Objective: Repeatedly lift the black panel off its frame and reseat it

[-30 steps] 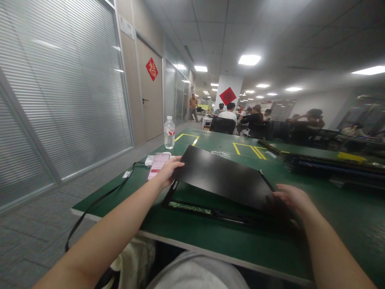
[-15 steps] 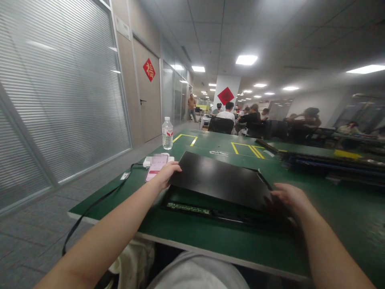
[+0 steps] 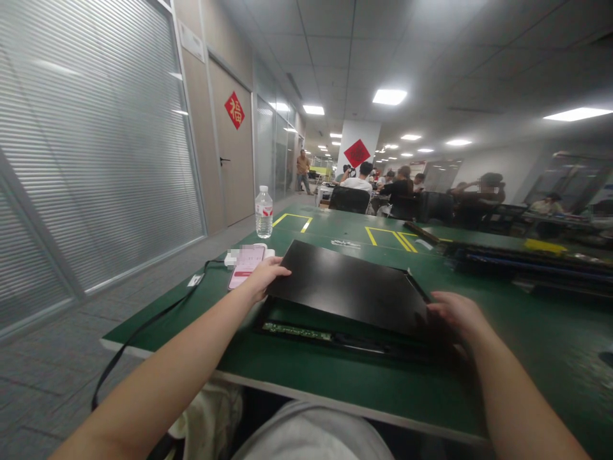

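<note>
A flat black panel [image 3: 347,284] lies over a black frame [image 3: 330,335] on the green table [image 3: 527,345], its near edge slightly raised. A green circuit strip shows along the frame's front. My left hand [image 3: 263,276] grips the panel's left edge, fingers curled over it. My right hand [image 3: 453,314] holds the panel's right front corner, fingers partly blurred.
A phone [image 3: 246,265] with a pink screen lies left of the panel, by a white charger and a black cable [image 3: 143,332] running off the table. A water bottle [image 3: 263,212] stands behind. Dark equipment [image 3: 522,262] lies at right. Several people sit in the background.
The panel's far edge has come down from a steep tilt to nearly flat on the frame. Both hands stayed on its edges.
</note>
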The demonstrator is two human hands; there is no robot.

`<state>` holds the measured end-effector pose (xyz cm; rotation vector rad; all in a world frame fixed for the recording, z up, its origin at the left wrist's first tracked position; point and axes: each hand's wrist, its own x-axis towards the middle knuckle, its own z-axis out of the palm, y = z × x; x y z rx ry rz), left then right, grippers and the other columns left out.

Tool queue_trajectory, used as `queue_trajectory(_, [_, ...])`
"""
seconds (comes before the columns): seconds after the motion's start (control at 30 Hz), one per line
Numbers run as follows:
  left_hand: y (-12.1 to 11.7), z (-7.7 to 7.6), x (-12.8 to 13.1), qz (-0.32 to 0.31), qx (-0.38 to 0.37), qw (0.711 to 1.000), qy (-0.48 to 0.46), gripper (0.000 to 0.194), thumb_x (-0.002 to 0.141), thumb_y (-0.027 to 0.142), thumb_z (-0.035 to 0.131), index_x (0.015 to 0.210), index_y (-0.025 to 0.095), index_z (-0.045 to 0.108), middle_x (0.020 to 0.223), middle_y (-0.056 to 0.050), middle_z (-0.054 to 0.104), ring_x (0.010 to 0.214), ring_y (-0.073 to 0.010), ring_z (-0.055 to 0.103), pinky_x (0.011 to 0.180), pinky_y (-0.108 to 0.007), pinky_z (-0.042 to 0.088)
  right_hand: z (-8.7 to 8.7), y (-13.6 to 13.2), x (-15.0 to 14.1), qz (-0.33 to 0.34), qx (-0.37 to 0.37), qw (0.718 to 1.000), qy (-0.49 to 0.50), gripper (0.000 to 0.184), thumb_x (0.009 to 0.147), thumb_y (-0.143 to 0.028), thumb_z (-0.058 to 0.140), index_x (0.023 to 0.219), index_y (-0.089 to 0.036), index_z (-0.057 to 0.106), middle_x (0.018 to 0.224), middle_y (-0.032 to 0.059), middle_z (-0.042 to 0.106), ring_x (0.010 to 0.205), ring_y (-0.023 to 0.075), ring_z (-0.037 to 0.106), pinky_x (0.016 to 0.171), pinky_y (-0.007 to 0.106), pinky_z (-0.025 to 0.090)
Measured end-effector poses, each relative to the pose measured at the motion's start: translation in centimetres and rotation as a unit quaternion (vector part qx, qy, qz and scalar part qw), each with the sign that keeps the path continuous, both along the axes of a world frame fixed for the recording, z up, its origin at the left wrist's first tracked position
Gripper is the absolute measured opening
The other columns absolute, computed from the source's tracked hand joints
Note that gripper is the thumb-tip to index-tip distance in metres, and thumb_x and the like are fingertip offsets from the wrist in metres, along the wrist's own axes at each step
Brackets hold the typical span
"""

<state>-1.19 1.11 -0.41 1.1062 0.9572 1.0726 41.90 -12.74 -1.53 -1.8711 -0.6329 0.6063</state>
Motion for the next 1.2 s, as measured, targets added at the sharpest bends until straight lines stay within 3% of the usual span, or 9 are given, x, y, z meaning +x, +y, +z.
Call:
queue_trajectory(0.23, [-0.9,0.5,0.6,-0.016,-0.021,0.999,-0.027,0.04,0.051,0.005,0.076,0.088,0.017,0.065,0.067,-0.004,0.073,0.054,-0.0206,0.067,0.052,-0.029,0.05,-0.6,0.1,0.7,-0.002,0.011,1.0,-0.014,0.025,0.07,-0.028,0.064,0.091,-0.017,0.069,0.074,0.0137,0.075,0.055,0.0174,0.057,0.044,0.025,0.037])
queue_trajectory(0.57, [-0.2,-0.6,0.8,-0.003,-0.01,1.0,0.002,0.035,0.052,0.006,0.077,0.083,0.017,0.064,0.067,-0.003,0.073,0.057,-0.0211,0.068,0.057,-0.03,0.052,-1.4,0.3,1.6,0.005,0.007,0.998,-0.067,0.026,0.07,-0.033,0.063,0.089,-0.017,0.072,0.073,0.0129,0.075,0.06,0.0209,0.061,0.05,0.029,0.04])
queue_trajectory(0.93, [-0.3,-0.7,0.8,0.005,-0.012,1.0,0.008,0.034,0.052,0.005,0.076,0.083,0.015,0.064,0.072,-0.005,0.073,0.059,-0.0212,0.068,0.061,-0.031,0.051,-1.5,0.4,1.5,0.015,-0.002,0.996,-0.088,0.018,0.071,-0.03,0.063,0.084,-0.019,0.07,0.074,0.0096,0.074,0.076,0.0246,0.069,0.064,0.032,0.048])
queue_trajectory(1.2, [-0.4,-0.7,1.0,0.015,-0.012,0.999,0.03,0.036,0.055,0.004,0.075,0.086,0.017,0.063,0.072,-0.004,0.073,0.066,-0.0232,0.071,0.062,-0.031,0.054,-1.5,0.4,1.9,0.023,-0.067,0.981,-0.181,0.022,0.069,-0.032,0.066,0.085,-0.021,0.076,0.084,0.0083,0.077,0.075,0.025,0.068,0.063,0.032,0.046])
